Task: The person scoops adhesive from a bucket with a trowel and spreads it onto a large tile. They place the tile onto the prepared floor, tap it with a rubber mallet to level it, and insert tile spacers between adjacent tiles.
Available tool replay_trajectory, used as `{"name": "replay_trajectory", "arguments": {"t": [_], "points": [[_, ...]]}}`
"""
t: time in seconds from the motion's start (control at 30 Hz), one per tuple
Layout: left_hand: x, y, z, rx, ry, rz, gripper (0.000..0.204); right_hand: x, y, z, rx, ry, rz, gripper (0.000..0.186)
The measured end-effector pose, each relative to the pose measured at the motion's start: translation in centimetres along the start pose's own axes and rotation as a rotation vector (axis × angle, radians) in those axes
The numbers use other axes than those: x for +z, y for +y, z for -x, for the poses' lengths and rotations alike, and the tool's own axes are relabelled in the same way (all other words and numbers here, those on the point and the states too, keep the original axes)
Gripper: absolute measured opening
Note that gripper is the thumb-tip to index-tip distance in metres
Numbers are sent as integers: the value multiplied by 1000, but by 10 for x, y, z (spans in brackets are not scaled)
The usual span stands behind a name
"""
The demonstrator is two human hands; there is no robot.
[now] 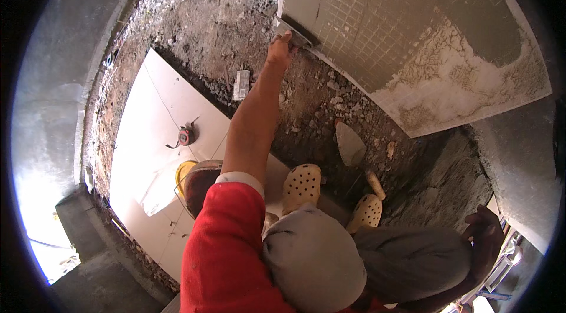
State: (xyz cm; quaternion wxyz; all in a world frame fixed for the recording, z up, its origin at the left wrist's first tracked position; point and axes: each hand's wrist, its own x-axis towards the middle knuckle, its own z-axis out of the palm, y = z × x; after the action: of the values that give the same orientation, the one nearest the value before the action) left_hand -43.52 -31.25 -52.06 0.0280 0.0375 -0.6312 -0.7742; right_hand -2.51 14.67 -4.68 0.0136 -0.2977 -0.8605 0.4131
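Note:
My left hand [280,47] grips a flat metal trowel [298,34] against the lower left edge of a large tile panel [413,24], whose face carries grey adhesive, partly scored in a grid and patchy toward the lower right. My right hand [483,233], in shadow beside my bent right knee, has loosely bent fingers with nothing visible in them. Below the panel lie a pointed trowel blade [349,145] and a wooden handle [375,186].
My tan clogs [300,188] stand below. A large white tile [141,124] at left bears a tape measure [186,135] and a bucket [194,195] with a yellow rim. A small light block [241,84] lies on rubble-strewn ground [206,24]. Grey walls [53,94] curve around.

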Motion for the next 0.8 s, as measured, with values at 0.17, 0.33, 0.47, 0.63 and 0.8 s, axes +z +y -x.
{"name": "replay_trajectory", "arguments": {"t": [0.17,0.33,0.47,0.63,0.8], "points": [[50,77,-6,12,91,18,26,0,10,0,121,128,-105,59],[130,218,-8,70,125,-4,22,0,1,-1,-112,-86,-197,54],[190,322,-28,134,76,166,17,-4,-11,5,-134,-125,-256,50],[250,370,-26,395,39,-216,28,0,-8,28,-122,29,-254,48],[315,360,19,673,-36,-494,33,4,14,40,-451,188,-136,45]]}}
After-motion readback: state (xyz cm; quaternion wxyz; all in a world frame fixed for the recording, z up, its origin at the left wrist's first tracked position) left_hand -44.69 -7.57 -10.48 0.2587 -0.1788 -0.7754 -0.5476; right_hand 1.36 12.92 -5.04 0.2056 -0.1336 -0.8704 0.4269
